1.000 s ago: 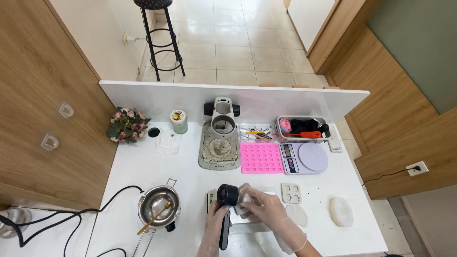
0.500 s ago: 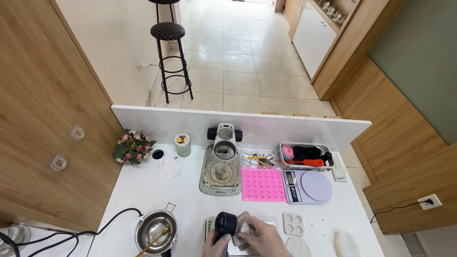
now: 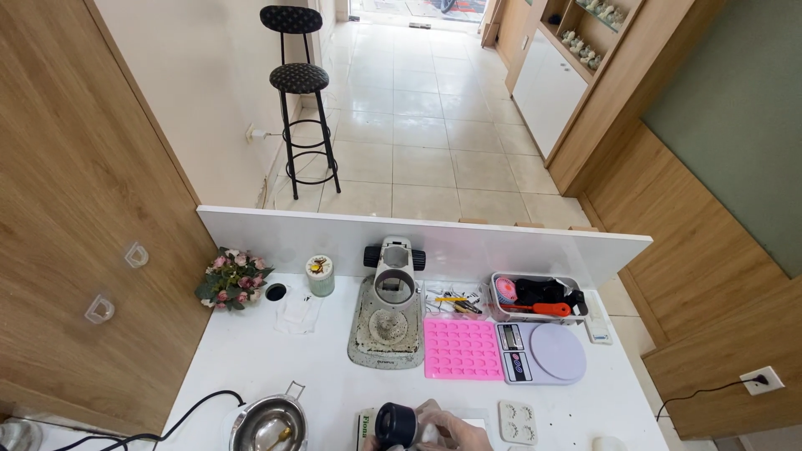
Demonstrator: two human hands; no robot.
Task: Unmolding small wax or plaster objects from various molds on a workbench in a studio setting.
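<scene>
Gloved right hand [image 3: 447,428] touches black tool [image 3: 396,424]; left hand cut off.

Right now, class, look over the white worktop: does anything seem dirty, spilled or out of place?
Yes. The grey base of the white machine at the middle of the worktop is speckled with crusty residue, mostly around its round hollow, while the pink mould beside it looks clean. Nothing seems toppled or spilled elsewhere.
</scene>
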